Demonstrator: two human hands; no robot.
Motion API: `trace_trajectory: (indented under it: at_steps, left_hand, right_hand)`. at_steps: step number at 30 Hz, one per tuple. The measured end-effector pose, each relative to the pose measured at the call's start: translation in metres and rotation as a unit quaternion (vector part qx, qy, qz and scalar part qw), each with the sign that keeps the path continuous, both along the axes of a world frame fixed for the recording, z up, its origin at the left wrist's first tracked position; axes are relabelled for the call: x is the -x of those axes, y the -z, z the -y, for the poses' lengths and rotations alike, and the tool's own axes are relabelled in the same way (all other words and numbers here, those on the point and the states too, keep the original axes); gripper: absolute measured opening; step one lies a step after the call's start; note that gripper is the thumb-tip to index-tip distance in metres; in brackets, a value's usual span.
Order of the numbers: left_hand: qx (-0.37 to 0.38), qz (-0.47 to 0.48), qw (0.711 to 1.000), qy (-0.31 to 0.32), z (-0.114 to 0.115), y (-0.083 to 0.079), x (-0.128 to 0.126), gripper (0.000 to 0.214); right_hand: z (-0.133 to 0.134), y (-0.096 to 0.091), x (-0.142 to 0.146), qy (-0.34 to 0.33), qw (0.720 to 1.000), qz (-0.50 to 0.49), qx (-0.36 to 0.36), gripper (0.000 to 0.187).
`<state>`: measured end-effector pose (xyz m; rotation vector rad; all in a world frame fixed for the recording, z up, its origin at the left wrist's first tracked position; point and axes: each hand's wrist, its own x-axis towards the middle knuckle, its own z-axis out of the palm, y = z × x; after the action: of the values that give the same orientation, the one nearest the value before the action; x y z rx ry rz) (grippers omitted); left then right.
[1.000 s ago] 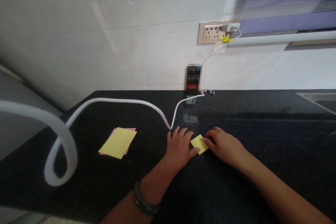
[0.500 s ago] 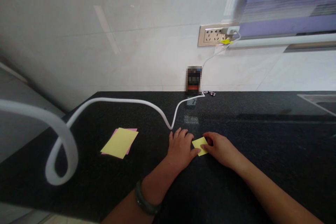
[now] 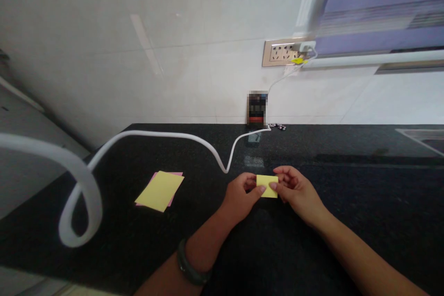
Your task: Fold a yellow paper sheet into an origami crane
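Black counter (image 3: 364,194), pale wall (image 3: 190,78) behind. Left hand (image 3: 239,196) and right hand (image 3: 301,192) pinch small yellow paper (image 3: 268,193) between them, thumbs (image 3: 259,191) on its face, likely for steadiness. Yellow sheet (image 3: 160,191) overlaps pink sheet (image 3: 178,174) well left, apparently clear of elbows.

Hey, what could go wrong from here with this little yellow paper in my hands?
The left hand and right hand both grip the small yellow paper, so uneven pulling might crease or tear it. The white cable bends near the left hand in this view and might snag if that hand reaches forward.
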<state>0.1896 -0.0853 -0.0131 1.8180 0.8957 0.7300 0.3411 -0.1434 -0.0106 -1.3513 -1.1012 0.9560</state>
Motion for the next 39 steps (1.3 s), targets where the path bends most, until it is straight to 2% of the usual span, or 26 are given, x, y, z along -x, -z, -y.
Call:
trace_trajectory:
  at_steps: [3, 5, 9, 16, 21, 28, 33, 39]
  left_hand:
    - [0.153, 0.066, 0.986, 0.017, 0.000, 0.000, -0.002, 0.027]
    - [0.190, 0.094, 0.977, 0.006, 0.000, 0.000, -0.002, 0.026]
    - [0.213, 0.130, 0.968, 0.006, 0.001, -0.004, 0.000, 0.026]
    - [0.219, 0.104, 0.968, 0.069, 0.006, -0.011, 0.003, 0.030]
    - [0.231, 0.116, 0.965, 0.043, 0.006, -0.010, 0.003, 0.035]
    - [0.322, 0.146, 0.933, 0.062, 0.007, -0.010, 0.003, 0.055]
    - [0.324, 0.148, 0.931, 0.084, 0.007, -0.008, 0.003, 0.056]
    - [0.343, 0.192, 0.916, 0.086, 0.005, -0.007, 0.003, 0.059]
  right_hand:
    - [0.004, -0.005, 0.000, 0.008, 1.000, -0.026, 0.015, 0.032]
    - [0.007, -0.007, -0.001, -0.014, 0.999, -0.021, 0.041, 0.030]
    - [0.011, -0.007, -0.003, -0.064, 0.995, 0.015, 0.074, 0.029]
    - [0.015, -0.010, -0.001, -0.064, 0.993, 0.099, 0.034, 0.025]
    - [0.015, -0.007, 0.002, -0.071, 0.991, 0.106, 0.026, 0.021]
    - [0.013, -0.006, -0.002, -0.040, 0.993, 0.107, 0.027, 0.022]
    - [0.013, -0.004, -0.003, -0.039, 0.991, 0.127, 0.011, 0.020]
    - [0.013, -0.005, -0.002, -0.022, 0.989, 0.143, 0.005, 0.018]
